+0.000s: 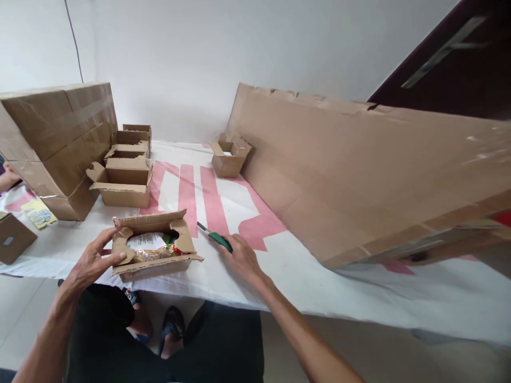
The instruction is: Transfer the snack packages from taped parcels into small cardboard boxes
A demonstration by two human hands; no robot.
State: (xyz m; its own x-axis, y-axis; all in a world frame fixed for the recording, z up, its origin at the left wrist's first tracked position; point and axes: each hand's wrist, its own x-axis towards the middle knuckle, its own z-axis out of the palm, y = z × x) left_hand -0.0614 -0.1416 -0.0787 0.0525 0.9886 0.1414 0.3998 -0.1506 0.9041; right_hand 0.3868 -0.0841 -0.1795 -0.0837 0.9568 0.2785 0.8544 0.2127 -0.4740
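A small open cardboard box (154, 247) lies at the near table edge, with a packet (154, 246) of red, gold and white wrapping inside. My left hand (93, 260) rests against its left end, fingers spread, thumb on the flap. My right hand (239, 258) lies on the table just right of the box, fingers curled on a green-handled knife (217, 239) whose blade points toward the box.
Several small open boxes (123, 181) stand behind, another (228, 157) further back. A large taped carton (59, 143) sits at left, a long flat carton (359, 175) at right. A white and red sheet (215, 207) covers the table. Another person's hand (8, 178) shows at far left.
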